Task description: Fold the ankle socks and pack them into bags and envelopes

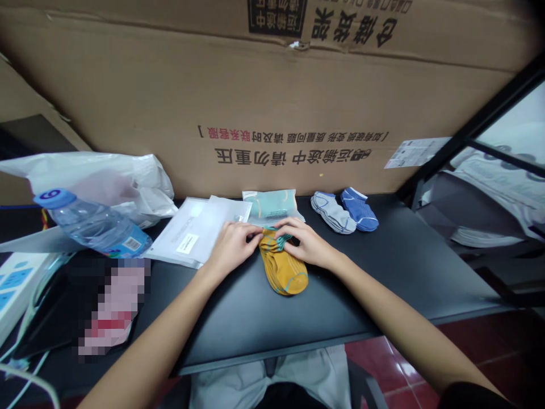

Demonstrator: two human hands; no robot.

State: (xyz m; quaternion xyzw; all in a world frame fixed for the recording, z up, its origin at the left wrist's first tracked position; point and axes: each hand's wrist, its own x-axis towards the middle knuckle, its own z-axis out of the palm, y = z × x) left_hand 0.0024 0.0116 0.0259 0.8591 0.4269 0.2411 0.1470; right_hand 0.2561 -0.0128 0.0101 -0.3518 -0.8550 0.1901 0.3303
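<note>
Smooth and dark, the surface (238, 329) is stretching across the middle of the frame. Near its centre, a stack of mustard socks (284, 270) is lying flat, rounded ends pointing toward the bottom of the frame, teal cuffs (281, 242) bunching at the top. The left hand (234, 244) is pinching the cuffs' left corner, thumb and fingertips nearly meeting; the right hand (304, 241) is curling half closed, holding the cuff fold between thumb and fingers. The knit stack is probably weighing little, bending easily and resisting damage, though loose layers could be sliding apart; gripping all the cuffs together is seeming surest. At centre left, flat white packets (170, 241) are lying beside a tilted clear plastic bottle (96, 221). Behind the hands, a glossy teal packet (270, 204) is resting; right of it, soft grey socks (332, 211) and blue socks (361, 210) are lying side by side. Stiff brown cardboard (272, 85) is filling the background.
</note>
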